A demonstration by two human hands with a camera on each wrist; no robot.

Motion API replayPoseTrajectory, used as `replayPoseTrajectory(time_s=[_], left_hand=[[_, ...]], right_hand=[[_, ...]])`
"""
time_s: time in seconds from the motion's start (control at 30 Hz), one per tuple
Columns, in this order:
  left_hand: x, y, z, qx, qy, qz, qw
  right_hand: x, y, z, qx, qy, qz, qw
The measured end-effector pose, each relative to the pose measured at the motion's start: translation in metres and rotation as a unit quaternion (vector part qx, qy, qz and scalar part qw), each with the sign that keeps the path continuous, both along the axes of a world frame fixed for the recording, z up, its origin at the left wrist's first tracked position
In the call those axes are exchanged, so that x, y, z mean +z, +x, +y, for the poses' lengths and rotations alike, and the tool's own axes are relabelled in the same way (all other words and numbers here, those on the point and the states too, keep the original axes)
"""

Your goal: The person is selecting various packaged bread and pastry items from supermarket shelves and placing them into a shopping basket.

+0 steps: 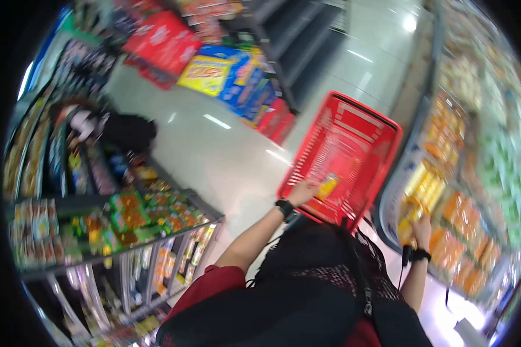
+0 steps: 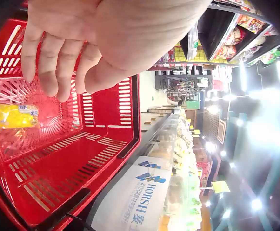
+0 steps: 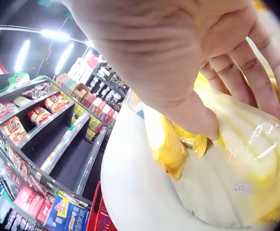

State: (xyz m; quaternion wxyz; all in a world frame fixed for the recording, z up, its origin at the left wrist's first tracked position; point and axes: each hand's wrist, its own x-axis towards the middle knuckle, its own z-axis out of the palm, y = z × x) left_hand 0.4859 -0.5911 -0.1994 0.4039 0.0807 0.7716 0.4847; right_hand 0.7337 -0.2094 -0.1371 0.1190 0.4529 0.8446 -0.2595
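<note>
Head view downward, wrist views close, left shares basket (image 1: 353,130)

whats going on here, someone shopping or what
A person stands in a shop aisle beside a display case. Their left hand hangs over a red basket, fingers loose and holding nothing. One yellow packet already lies in the bottom of the basket. Their right hand is at the case and grips a yellow bag.
</note>
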Motion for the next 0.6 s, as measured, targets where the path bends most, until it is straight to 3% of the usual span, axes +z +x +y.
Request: replayPoseTrajectory(time_s=[0.13, 0.2, 0.23, 0.3, 0.33, 0.43, 0.6], left_hand=[[0.001, -0.029, 0.019, -0.009, 0.059, -0.078, 0.995], [-0.003, -0.041, 0.032, 0.000, 0.078, -0.116, 0.990], [-0.004, -0.050, 0.033, -0.046, 0.059, -0.120, 0.990], [-0.003, -0.057, 0.048, -0.049, 0.032, -0.130, 0.990], [-0.003, -0.059, 0.051, -0.051, 0.028, -0.124, 0.991], [-0.003, -0.063, 0.060, -0.062, 0.023, -0.117, 0.991], [-0.007, -0.061, 0.061, -0.063, 0.021, -0.118, 0.991]], right_hand=[[0.006, -0.014, 0.011, -0.028, -0.004, 0.100, 0.995], [0.001, -0.026, 0.020, -0.011, -0.010, 0.014, 1.000], [-0.003, -0.035, 0.021, 0.020, -0.006, 0.000, 1.000], [-0.008, -0.046, 0.017, -0.052, -0.035, -0.002, 0.998], [-0.017, -0.053, 0.019, -0.026, 0.009, 0.017, 0.999], [-0.005, -0.073, 0.016, -0.034, 0.025, -0.097, 0.994], [-0.006, -0.077, 0.010, -0.001, 0.029, -0.073, 0.997]])
